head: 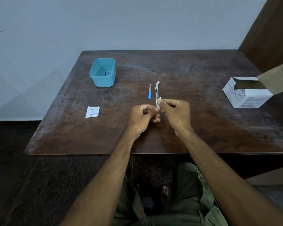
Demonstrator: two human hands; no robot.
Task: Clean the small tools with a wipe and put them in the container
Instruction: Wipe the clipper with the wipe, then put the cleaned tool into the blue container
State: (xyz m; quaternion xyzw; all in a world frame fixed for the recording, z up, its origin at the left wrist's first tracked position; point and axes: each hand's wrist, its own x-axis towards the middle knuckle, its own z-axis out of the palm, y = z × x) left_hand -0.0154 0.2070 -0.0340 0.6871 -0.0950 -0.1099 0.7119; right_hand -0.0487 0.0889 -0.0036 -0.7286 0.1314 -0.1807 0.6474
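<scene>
Slim silver metal nail clipper point(157, 88) pinched at its near end by left hand point(143, 119), small white wipe point(158, 100) pinched round it by right hand point(176, 114), both above dark wooden table point(203, 128)

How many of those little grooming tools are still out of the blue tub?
2. A blue-handled nail file lies on the table; a metal nail clipper is held in both hands. Something small lies inside the tub, hard to make out.

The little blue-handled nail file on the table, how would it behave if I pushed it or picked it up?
The nail file looks thin and flat, so it would probably slide on the table rather than roll. It seems small and likely light. Lying flush, it may be fiddly to lift; its thicker blue handle probably gives the easier pinch.
</scene>
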